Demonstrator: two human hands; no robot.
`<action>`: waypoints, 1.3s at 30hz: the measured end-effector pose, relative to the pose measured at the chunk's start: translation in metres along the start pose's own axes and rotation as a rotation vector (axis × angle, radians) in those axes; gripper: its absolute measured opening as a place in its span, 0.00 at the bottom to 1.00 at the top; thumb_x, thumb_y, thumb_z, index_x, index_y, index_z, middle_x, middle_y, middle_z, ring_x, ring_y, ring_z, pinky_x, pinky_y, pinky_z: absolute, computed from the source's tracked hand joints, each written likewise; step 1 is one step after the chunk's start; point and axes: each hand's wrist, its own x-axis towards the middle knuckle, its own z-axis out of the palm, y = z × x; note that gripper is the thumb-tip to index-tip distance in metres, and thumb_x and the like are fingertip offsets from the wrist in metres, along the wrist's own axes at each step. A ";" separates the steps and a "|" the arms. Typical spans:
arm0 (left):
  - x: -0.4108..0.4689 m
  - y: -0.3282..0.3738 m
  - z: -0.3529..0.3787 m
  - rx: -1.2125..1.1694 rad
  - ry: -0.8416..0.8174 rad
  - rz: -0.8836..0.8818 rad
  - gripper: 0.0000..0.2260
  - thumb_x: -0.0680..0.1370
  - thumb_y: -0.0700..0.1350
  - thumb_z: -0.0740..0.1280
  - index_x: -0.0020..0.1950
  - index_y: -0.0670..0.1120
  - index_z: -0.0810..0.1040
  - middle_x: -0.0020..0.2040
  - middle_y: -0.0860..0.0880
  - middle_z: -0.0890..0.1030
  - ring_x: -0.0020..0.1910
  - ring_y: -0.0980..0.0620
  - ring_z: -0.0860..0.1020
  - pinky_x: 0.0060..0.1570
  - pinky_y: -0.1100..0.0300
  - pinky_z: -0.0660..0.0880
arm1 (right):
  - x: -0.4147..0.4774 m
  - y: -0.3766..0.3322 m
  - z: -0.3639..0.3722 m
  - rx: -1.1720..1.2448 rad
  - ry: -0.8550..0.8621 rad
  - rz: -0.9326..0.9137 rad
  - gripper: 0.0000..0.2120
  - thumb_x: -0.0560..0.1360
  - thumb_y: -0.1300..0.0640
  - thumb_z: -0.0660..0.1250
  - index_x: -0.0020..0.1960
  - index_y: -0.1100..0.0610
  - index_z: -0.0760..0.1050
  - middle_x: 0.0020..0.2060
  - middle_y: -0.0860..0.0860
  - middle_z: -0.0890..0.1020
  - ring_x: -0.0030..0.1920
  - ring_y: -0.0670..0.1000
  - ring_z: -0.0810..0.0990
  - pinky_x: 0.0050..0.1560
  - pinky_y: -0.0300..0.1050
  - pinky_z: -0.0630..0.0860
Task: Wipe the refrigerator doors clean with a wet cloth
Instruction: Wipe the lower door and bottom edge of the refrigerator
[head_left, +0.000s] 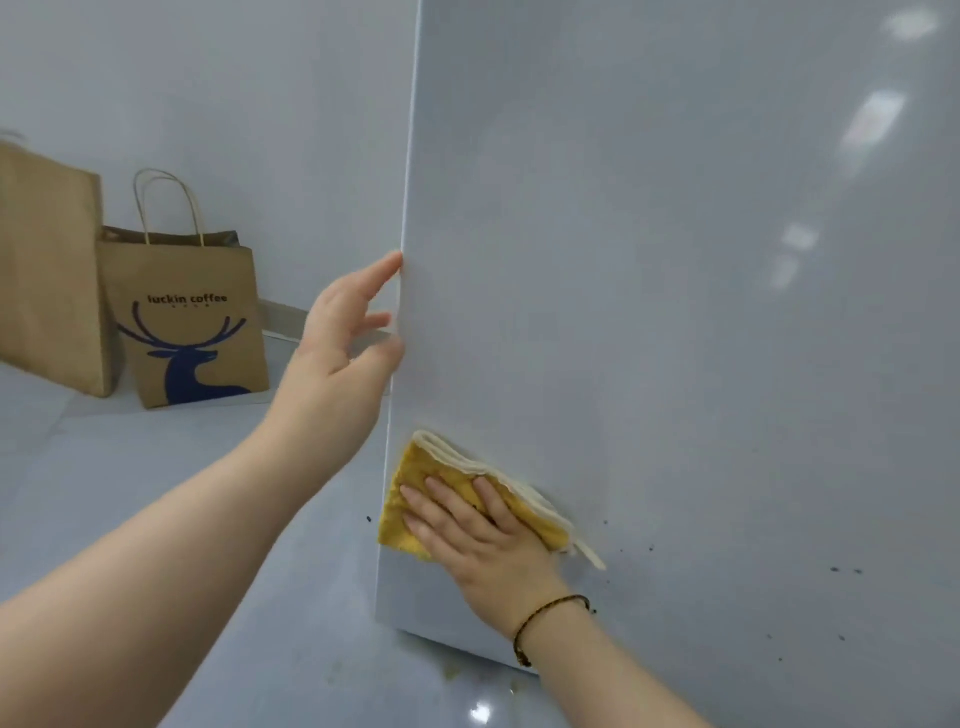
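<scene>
Pressing flat, my right hand (483, 535) holds the yellow cloth (406, 470) against the refrigerator door (649, 312), low down by the door's left edge. Its fingers lie straight and spread over the cloth, whose pale hem shows above them. My left hand (343, 343) is open too, with fingertips and thumb touching the door's left edge higher up. A dark bracelet (545, 618) circles the right wrist. Dark specks (844, 570) dot the door right of the cloth. On the floor (156, 493) by the wall stand a deer-printed paper bag (192, 322) and a plain bag (47, 270) beside it.
</scene>
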 end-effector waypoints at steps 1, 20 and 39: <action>-0.004 -0.006 0.002 0.043 -0.003 -0.027 0.22 0.79 0.38 0.58 0.57 0.68 0.62 0.62 0.61 0.66 0.54 0.67 0.70 0.52 0.74 0.67 | -0.005 -0.002 0.003 -0.018 -0.029 -0.054 0.24 0.73 0.63 0.46 0.66 0.52 0.66 0.68 0.45 0.64 0.70 0.54 0.49 0.73 0.56 0.33; -0.070 -0.070 0.033 0.956 -0.031 0.344 0.25 0.72 0.48 0.54 0.70 0.46 0.61 0.69 0.39 0.68 0.66 0.47 0.59 0.68 0.57 0.57 | -0.072 0.043 0.007 -0.053 0.085 -0.205 0.21 0.73 0.60 0.50 0.66 0.53 0.63 0.67 0.45 0.70 0.74 0.55 0.38 0.74 0.53 0.38; -0.072 -0.091 0.079 1.145 -0.013 0.495 0.35 0.67 0.50 0.72 0.70 0.47 0.61 0.69 0.41 0.59 0.67 0.41 0.58 0.41 0.47 0.78 | -0.103 0.123 -0.015 -0.043 0.122 -0.248 0.20 0.77 0.63 0.48 0.65 0.53 0.65 0.67 0.46 0.70 0.74 0.53 0.48 0.74 0.53 0.42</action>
